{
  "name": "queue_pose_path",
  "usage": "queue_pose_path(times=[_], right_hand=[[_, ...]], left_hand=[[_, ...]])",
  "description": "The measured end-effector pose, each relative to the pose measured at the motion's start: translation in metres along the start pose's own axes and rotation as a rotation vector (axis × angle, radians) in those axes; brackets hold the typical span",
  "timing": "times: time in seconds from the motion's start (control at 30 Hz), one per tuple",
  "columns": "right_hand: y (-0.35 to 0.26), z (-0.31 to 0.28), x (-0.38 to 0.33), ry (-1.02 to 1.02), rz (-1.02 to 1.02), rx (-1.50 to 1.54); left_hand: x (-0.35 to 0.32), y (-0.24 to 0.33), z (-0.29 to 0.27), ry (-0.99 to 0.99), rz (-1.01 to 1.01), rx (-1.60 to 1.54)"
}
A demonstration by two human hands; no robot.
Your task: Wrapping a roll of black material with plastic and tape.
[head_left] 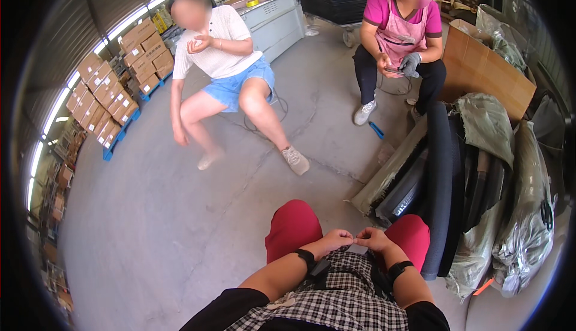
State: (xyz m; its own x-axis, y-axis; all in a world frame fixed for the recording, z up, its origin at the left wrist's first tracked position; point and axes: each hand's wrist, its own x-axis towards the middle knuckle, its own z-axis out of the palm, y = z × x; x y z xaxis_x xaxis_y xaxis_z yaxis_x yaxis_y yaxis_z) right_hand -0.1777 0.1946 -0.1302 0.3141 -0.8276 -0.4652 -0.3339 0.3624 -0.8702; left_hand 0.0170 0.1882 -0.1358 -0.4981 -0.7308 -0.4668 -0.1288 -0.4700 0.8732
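Observation:
Both of my hands meet over my lap, fingertips close together. My left hand [333,241] is closed in a pinch, its thumb and forefinger pointing toward the right. My right hand [373,240] is closed in a similar pinch, almost touching the left. Whatever lies between the fingertips is too small to make out. Just below them shows a small flat grey piece [357,249], on or above the black-and-white checked apron [342,283]. I cannot tell whether the fingers touch it. Dark bands go round both wrists, and a small dark object [319,267] lies by the left wrist.
Long black rolls [440,181] and plastic-wrapped bundles [528,211] stand close on my right, before a large cardboard box [489,67]. Two people sit facing me; a blue tool [376,130] lies on the concrete floor. Stacked cartons [99,94] stand on blue pallets at far left.

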Motion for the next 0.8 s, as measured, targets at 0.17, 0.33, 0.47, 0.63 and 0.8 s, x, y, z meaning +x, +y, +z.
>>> queue_pose_path(times=[0.17, 0.33, 0.47, 0.63, 0.8], right_hand=[[-0.001, 0.000, 0.000, 0.004, 0.028, -0.036], [-0.007, 0.000, -0.004, 0.022, 0.018, -0.051], [-0.006, -0.001, -0.004, 0.018, 0.002, -0.073], [-0.007, -0.002, -0.004, 0.035, 0.029, -0.093], [0.008, 0.001, 0.005, 0.017, -0.019, -0.067]], left_hand=[[-0.006, 0.011, 0.001, -0.075, -0.075, -0.073], [-0.005, 0.010, 0.002, -0.072, -0.085, -0.163], [-0.003, 0.007, 0.003, -0.064, -0.074, -0.233], [-0.006, 0.011, 0.001, -0.050, -0.055, -0.221], [-0.004, 0.000, -0.004, 0.011, 0.018, -0.059]])
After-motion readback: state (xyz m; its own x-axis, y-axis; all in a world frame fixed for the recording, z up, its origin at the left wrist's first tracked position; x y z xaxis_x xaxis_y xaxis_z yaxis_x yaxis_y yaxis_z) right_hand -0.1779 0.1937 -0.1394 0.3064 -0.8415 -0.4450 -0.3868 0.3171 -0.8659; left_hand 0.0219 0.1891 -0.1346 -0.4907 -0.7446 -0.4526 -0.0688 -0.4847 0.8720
